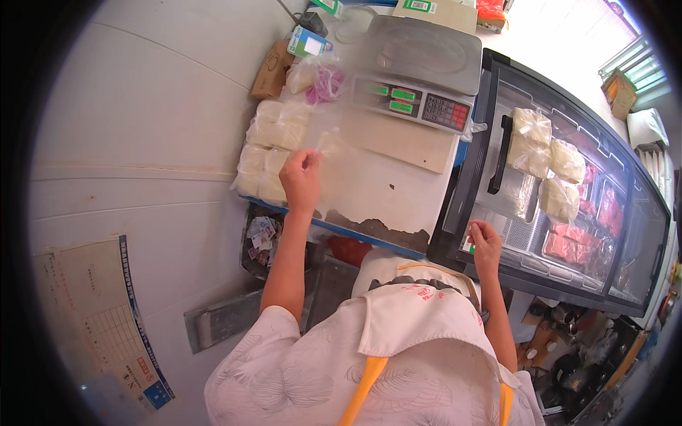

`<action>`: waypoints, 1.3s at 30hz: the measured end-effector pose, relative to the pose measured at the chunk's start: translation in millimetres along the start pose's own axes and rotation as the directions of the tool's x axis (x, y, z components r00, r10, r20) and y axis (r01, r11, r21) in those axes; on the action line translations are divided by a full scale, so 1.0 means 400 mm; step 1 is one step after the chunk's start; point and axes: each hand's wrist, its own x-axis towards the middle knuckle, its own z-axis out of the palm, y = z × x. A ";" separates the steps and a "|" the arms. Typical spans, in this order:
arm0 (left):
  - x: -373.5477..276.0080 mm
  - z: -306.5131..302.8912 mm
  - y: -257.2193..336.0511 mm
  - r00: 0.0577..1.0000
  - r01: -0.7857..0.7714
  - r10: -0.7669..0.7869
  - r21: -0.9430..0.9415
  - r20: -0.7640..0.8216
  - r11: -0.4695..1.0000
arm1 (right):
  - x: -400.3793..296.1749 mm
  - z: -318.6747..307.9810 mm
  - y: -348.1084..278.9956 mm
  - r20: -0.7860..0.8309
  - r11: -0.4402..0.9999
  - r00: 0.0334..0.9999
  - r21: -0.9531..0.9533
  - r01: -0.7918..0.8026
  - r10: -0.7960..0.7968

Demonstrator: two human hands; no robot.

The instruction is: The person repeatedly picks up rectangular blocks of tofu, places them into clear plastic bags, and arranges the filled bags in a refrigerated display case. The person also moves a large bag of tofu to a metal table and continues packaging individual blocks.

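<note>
My left hand [301, 178] is raised at the left of the white counter [373, 197], its fingers curled and pinched. Just beyond its fingertips is a hazy, pale see-through patch, perhaps thin plastic; whether the fingers grip it I cannot tell. Beside this hand, clear plastic bags of pale blocks [279, 125] are stacked against the wall. My right hand [485, 242] hovers by the front edge of a glass-topped display cooler [453, 247], fingers curled together, with nothing visible in them. More bagged pale blocks [530, 133] lie at the cooler, right of a black handle [499, 154].
A digital scale [410, 101] with a metal pan stands at the counter's back. Red meat packs [575, 245] lie inside the cooler. Below the counter's left corner, a dark bin [250, 261] holds banknotes. A cardboard box [272, 69] and a pink plastic bag [325, 85] sit along the wall.
</note>
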 end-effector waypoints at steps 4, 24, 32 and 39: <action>0.094 0.045 -0.115 0.997 0.013 -0.011 0.034 -0.073 0.999 | -0.006 0.012 -0.008 0.021 1.000 0.999 -0.006 0.024 -0.023; 0.229 0.163 -0.263 0.990 0.026 -0.075 0.362 0.123 0.932 | 0.151 -0.414 0.010 -0.415 0.827 0.802 -0.537 0.165 -0.430; 0.004 0.119 -0.135 0.995 0.036 -0.061 0.301 0.075 0.953 | 0.363 -0.701 -0.067 -0.219 0.442 0.829 -0.896 0.038 -0.514; -0.343 0.168 0.100 0.962 0.085 -0.141 0.236 0.233 0.968 | 0.431 -0.796 -0.083 -0.147 0.594 0.866 -0.780 0.196 -0.479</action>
